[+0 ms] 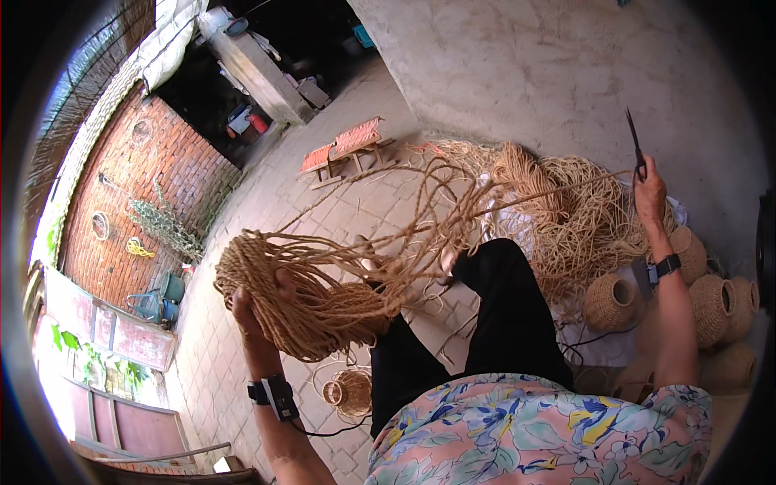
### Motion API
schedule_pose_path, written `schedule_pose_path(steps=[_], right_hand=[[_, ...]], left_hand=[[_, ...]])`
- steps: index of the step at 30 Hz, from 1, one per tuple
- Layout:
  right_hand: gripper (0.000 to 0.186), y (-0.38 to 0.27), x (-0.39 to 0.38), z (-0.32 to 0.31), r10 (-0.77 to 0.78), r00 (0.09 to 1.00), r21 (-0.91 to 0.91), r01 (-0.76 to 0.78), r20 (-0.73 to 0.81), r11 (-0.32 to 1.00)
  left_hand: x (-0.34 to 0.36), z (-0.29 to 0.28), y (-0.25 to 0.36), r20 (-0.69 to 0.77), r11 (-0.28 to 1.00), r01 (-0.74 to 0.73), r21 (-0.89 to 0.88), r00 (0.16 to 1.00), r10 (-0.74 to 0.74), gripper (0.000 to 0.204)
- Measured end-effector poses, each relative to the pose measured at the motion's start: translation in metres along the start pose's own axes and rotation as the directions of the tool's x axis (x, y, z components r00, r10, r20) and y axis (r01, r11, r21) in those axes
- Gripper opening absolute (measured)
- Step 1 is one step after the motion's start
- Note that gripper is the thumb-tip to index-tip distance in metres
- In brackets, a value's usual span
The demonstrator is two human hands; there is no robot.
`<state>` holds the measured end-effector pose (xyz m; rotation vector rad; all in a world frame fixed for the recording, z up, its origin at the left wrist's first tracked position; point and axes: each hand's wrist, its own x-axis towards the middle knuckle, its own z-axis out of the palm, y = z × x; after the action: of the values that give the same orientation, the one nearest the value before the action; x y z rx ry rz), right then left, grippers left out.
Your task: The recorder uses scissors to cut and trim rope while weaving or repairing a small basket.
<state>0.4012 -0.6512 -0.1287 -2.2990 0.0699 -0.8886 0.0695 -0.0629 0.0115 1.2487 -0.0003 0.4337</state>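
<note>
My left hand point(242, 311) is closed round a thick bundle of tan twisted cords point(283, 307), held up left of my knees, with loose strands looping from it toward the right. My right hand point(648, 190) is raised at the right, gripping black scissors point(634, 137) with the blades pointing up. A taut strand stretches from the loops to near that hand; whether the fingers hold it too is unclear. A large tangled heap of cord point(586, 210) lies on white sheeting beyond my legs.
Woven round baskets point(711, 311) are grouped at the right. A small woven basket point(352, 392) sits left of my legs. Low stools point(356, 141) with woven seats stand on the paved floor point(226, 372). A plastered wall point(541, 65) rises behind the heap; a brick wall point(162, 194) runs along the left.
</note>
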Motion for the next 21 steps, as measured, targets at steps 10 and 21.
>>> schedule_pose_path(steps=[10, 21], right_hand=[[0.039, 0.035, 0.018, 0.003, 0.014, 1.000, -0.163, -0.009, 0.026, 0.987], [0.051, -0.307, -0.128, 0.004, -0.716, 0.520, 0.884, -0.294, 0.466, 0.362]], left_hand=[[0.009, 0.001, -0.007, 0.058, 0.996, 0.082, 0.030, 0.995, -0.084, 0.063], [0.013, 0.055, -0.013, 0.175, 0.985, 0.171, -0.017, 0.970, -0.166, 0.067]])
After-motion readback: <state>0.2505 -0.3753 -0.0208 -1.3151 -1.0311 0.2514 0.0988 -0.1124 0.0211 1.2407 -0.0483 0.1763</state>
